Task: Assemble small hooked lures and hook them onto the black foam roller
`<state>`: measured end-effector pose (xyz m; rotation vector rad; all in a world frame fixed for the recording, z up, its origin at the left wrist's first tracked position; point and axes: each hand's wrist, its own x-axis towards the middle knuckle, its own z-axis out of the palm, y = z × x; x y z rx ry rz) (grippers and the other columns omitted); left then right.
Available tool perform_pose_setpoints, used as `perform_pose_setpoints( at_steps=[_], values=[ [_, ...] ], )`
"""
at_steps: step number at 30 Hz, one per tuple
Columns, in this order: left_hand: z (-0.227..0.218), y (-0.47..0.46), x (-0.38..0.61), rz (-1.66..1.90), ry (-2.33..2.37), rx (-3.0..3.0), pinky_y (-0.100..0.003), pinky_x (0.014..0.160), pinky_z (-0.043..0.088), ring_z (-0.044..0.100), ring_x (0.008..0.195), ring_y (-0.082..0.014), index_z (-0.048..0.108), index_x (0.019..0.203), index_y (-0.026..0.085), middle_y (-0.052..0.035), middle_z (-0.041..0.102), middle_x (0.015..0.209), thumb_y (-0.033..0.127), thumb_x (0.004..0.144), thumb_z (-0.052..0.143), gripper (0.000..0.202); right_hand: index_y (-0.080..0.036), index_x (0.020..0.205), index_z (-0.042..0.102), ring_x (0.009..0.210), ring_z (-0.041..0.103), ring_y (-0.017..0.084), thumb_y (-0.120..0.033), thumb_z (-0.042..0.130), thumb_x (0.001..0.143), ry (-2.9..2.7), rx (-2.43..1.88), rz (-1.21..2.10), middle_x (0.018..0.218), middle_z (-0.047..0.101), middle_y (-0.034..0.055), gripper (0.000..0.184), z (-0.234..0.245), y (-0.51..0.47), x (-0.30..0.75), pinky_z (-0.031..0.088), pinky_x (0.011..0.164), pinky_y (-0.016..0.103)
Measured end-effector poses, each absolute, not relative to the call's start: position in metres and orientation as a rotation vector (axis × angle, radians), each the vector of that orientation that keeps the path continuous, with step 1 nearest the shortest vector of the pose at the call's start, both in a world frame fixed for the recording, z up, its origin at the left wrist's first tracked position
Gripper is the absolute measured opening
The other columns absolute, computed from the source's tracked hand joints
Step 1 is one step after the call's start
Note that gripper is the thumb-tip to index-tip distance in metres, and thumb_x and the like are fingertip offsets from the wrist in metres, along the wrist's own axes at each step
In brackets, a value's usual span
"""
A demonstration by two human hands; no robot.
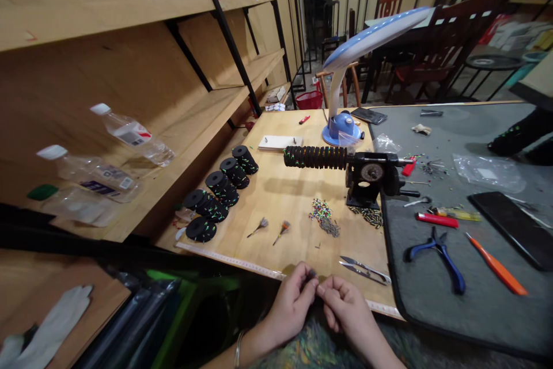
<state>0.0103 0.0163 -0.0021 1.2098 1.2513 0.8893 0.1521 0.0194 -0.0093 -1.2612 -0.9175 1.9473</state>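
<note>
My left hand [294,299] and my right hand [343,301] meet fingertip to fingertip at the table's front edge, both closed in a pinch. A tiny dark tip [311,273] pokes out between my left fingers; its kind is too small to tell. Whatever my right fingers pinch is hidden. Just beyond my right hand lie thread snips [365,270]. Past them are a pile of multicoloured beads [320,209], a heap of small grey pieces [329,227] and two small bundles with thin stems, one grey [258,227], one orange-tipped [282,231].
Several black foam rolls [216,187] stand at the left. A black hand-cranked device [367,176] carries a row of black foam discs [315,157], behind which is a blue lamp [341,127]. Pliers [438,257], an orange-handled tool [496,265] and a phone [514,228] lie on the grey mat [425,323].
</note>
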Motion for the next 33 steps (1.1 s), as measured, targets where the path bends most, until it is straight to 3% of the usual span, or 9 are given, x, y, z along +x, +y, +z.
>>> perform_pose_setpoints(
  at_steps=[5, 12, 22, 28, 33],
  values=[
    [-0.003, 0.016, 0.01, 0.904, 1.259, 1.217, -0.023, 0.063, 0.038, 0.044, 0.066, -0.0126, 0.05, 0.078, 0.019, 0.0022, 0.047, 0.071, 0.041, 0.088, 0.054, 0.024, -0.022, 0.063, 0.045, 0.027, 0.025, 0.003, -0.07, 0.065, 0.065, -0.897, -1.262, 1.949, 0.031, 0.044, -0.0102, 0.052, -0.009, 0.02, 0.151, 0.016, 0.034, 0.018],
    [0.008, 0.017, 0.009, 0.823, 1.323, 1.412, -0.024, 0.065, 0.038, 0.044, 0.069, -0.0139, 0.046, 0.079, 0.019, 0.0015, 0.047, 0.072, 0.03, 0.091, 0.047, 0.016, -0.022, 0.063, 0.044, 0.028, 0.024, 0.004, -0.069, 0.065, 0.065, -0.885, -1.28, 1.94, 0.032, 0.043, -0.0104, 0.052, -0.008, 0.021, 0.152, 0.016, 0.033, 0.018],
    [0.018, 0.019, 0.007, 0.73, 1.345, 1.668, -0.024, 0.063, 0.037, 0.05, 0.067, -0.0146, 0.046, 0.079, 0.019, 0.0004, 0.051, 0.071, 0.024, 0.09, 0.044, 0.012, -0.022, 0.07, 0.045, 0.03, 0.031, 0.006, -0.071, 0.062, 0.066, -0.936, -1.277, 1.864, 0.035, 0.047, -0.0094, 0.052, -0.009, 0.022, 0.155, 0.021, 0.035, 0.018],
    [0.017, 0.02, 0.009, 0.711, 1.349, 1.656, -0.024, 0.062, 0.037, 0.049, 0.066, -0.0149, 0.046, 0.078, 0.019, -0.0001, 0.051, 0.07, 0.024, 0.09, 0.044, 0.013, -0.021, 0.079, 0.049, 0.031, 0.033, 0.006, -0.071, 0.062, 0.068, -0.952, -1.266, 1.815, 0.035, 0.048, -0.0102, 0.053, -0.008, 0.021, 0.155, 0.024, 0.036, 0.017],
    [0.014, 0.02, 0.011, 0.717, 1.337, 1.637, -0.024, 0.059, 0.035, 0.045, 0.062, -0.0137, 0.045, 0.075, 0.02, 0.0018, 0.048, 0.066, 0.025, 0.088, 0.047, 0.014, -0.021, 0.075, 0.048, 0.03, 0.03, 0.005, -0.069, 0.064, 0.067, -0.906, -1.268, 1.809, 0.034, 0.046, -0.0107, 0.051, -0.008, 0.023, 0.156, 0.022, 0.035, 0.016]
  ],
)
